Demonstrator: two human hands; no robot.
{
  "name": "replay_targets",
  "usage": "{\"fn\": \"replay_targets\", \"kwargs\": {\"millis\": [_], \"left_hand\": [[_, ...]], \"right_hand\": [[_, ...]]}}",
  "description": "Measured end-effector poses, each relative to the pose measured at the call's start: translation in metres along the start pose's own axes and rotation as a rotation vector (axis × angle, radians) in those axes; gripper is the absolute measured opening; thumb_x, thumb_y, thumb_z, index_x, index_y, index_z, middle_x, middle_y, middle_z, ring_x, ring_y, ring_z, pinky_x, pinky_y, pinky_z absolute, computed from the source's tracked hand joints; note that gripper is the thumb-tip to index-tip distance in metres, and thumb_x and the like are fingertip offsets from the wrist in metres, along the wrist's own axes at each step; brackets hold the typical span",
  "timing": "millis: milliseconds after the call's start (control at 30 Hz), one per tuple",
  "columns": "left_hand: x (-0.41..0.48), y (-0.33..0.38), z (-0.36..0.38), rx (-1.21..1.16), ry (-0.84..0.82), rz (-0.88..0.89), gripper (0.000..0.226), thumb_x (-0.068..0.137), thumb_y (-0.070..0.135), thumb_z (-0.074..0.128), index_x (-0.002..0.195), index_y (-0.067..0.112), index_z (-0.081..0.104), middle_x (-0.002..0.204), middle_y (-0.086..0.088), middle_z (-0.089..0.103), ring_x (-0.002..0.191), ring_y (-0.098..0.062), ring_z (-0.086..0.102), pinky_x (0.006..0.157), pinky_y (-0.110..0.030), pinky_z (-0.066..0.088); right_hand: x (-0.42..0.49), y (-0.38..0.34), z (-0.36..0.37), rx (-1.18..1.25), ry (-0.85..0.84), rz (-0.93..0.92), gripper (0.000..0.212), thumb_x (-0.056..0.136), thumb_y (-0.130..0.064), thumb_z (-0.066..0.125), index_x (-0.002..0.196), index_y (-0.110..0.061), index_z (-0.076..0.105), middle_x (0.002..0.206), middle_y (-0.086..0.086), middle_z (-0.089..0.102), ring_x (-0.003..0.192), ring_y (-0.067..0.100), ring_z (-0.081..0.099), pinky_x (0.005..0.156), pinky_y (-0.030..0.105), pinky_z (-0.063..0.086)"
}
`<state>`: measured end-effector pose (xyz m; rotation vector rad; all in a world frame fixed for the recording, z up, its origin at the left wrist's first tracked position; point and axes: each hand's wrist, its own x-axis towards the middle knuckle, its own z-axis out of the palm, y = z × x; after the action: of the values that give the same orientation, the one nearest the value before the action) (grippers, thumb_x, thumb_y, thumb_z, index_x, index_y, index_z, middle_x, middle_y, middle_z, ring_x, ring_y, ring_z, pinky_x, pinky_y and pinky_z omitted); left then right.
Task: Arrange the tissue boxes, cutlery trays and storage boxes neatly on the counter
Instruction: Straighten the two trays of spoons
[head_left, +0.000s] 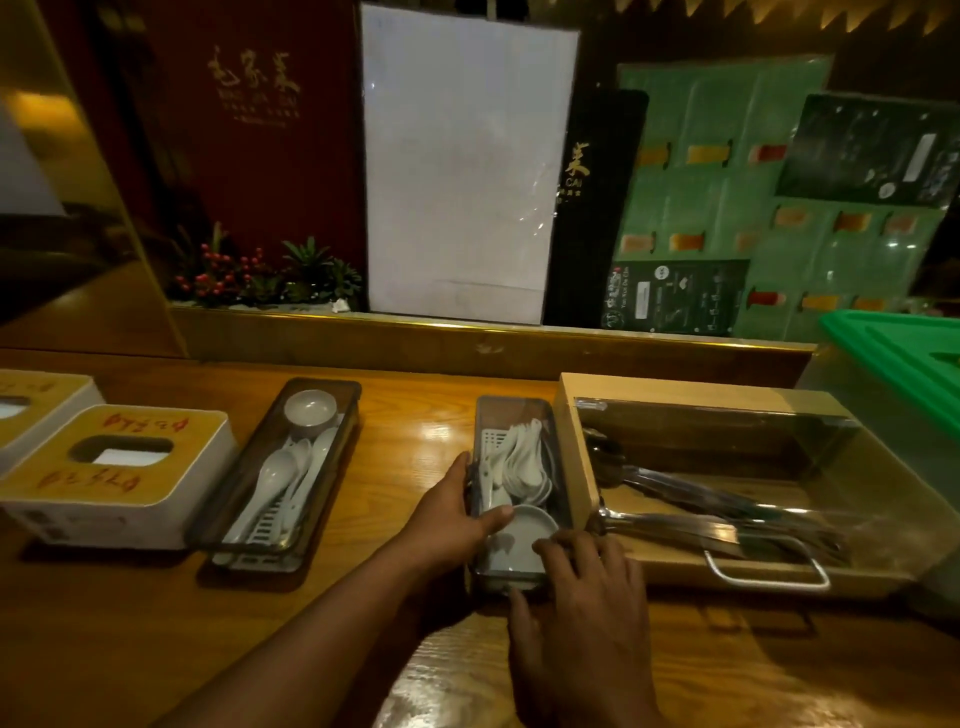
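Currently the right tray (511, 467) is held at its near end, just beside the wooden box (727, 493): the left hand (457, 514) is closed on its side, the right hand (587, 577) laid over its corner. Judged unfinished: the left tray (280, 478) lies askew beside the tissue boxes (111, 475) on the surface (415, 426).

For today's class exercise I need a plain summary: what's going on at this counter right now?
A person is tidying a wooden counter. Both hands are on the right cutlery tray: the left hand on its left side, the right hand on its near end. It sits right beside the wooden box of metal utensils. A second tray lies angled to the left, next to two tissue boxes.
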<state>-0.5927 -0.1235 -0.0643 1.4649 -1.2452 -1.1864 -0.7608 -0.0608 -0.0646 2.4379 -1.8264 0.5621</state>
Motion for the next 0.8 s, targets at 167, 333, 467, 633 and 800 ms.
{"fn": "replay_targets", "kwargs": {"millis": [167, 333, 467, 633, 800], "left_hand": [[-0.020, 0.004, -0.032, 0.274, 0.132, 0.100, 0.072, 0.088, 0.039, 0.071, 0.151, 0.028, 0.038, 0.151, 0.002, 0.047, 0.137, -0.017, 0.047, 0.103, -0.037, 0.050], [-0.050, 0.002, -0.111, 0.558, 0.239, 0.298, 0.051, 0.088, 0.039, 0.069, 0.136, 0.028, 0.057, 0.139, 0.007, 0.056, 0.125, -0.006, 0.052, 0.101, -0.029, 0.048], [-0.063, -0.011, -0.175, 0.599, 0.403, 0.318, 0.048, 0.087, 0.031, 0.073, 0.133, 0.026, 0.060, 0.135, 0.009, 0.058, 0.123, -0.007, 0.051, 0.093, -0.018, 0.037], [-0.072, -0.041, -0.225, 0.575, 0.372, 0.330, 0.054, 0.091, 0.036, 0.068, 0.142, 0.024, 0.052, 0.147, 0.004, 0.052, 0.134, -0.012, 0.048, 0.105, -0.027, 0.040], [-0.063, -0.050, -0.229, 0.527, 0.301, 0.394, 0.065, 0.094, 0.036, 0.063, 0.151, 0.026, 0.036, 0.159, 0.006, 0.033, 0.142, -0.005, 0.029, 0.110, -0.026, 0.028]], "right_hand": [[-0.002, -0.035, 0.000, 0.260, 0.068, -0.152, 0.037, 0.077, -0.048, 0.064, 0.107, -0.027, 0.065, 0.109, -0.003, 0.059, 0.101, 0.020, 0.050, 0.081, 0.039, 0.043], [0.005, -0.097, 0.025, 0.353, -0.031, -0.274, 0.039, 0.086, -0.047, 0.059, 0.121, -0.031, 0.056, 0.114, -0.006, 0.056, 0.103, 0.019, 0.049, 0.086, 0.037, 0.042], [0.021, -0.162, 0.043, 0.352, -0.134, -0.282, 0.063, 0.084, -0.055, 0.049, 0.143, -0.038, 0.035, 0.141, -0.003, 0.044, 0.125, 0.022, 0.041, 0.101, 0.038, 0.037], [0.041, -0.216, 0.062, 0.221, -0.175, -0.220, 0.079, 0.075, -0.063, 0.049, 0.148, -0.038, 0.033, 0.159, 0.008, 0.029, 0.144, 0.030, 0.025, 0.111, 0.045, 0.028], [0.041, -0.206, 0.066, 0.127, -0.087, -0.117, 0.065, 0.078, -0.064, 0.051, 0.136, -0.034, 0.053, 0.151, 0.004, 0.043, 0.137, 0.028, 0.037, 0.104, 0.048, 0.039]]}}
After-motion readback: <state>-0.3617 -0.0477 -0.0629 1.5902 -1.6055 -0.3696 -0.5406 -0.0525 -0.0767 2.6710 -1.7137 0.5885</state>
